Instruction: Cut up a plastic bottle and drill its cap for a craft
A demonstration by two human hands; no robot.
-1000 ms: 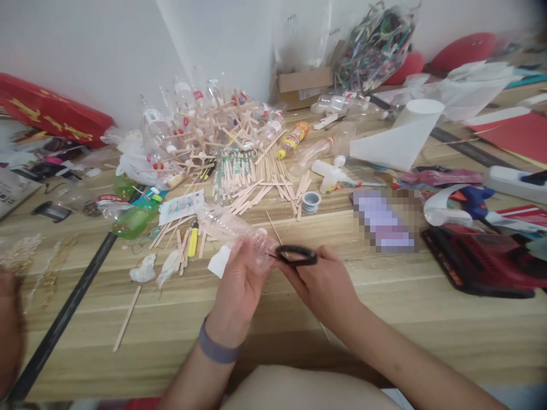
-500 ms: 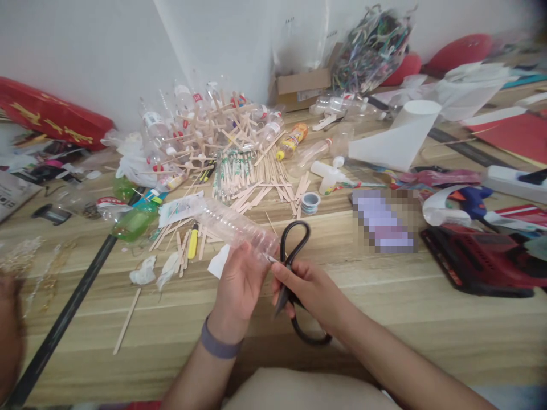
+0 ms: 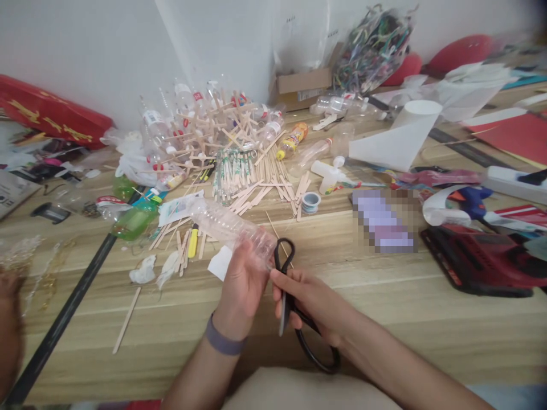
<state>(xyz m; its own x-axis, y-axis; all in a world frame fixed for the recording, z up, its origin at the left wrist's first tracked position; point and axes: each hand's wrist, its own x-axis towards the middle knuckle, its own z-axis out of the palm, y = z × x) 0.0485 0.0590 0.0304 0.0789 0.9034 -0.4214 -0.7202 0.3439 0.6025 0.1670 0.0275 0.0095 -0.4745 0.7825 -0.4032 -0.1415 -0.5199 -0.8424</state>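
We record a green bottle (image 3: pixel 135 221) on the bench (image 3: pixel 171 319), then a clear ridged bottle (image 3: pixel 224 223) slanting away from us, its near end gripped in the left hand (image 3: pixel 241 290), black-handled scissors (image 3: pixel 285 312) held in the right hand (image 3: pixel 314 296) just beside that end, and, farther right, a red-and-black device (image 3: pixel 474 256).

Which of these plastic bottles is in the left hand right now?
The clear, ribbed plastic bottle, gripped near its closer end. The left hand touches no other bottle: the green plastic bottle and the orange, yellow-capped bottle lie apart from it.
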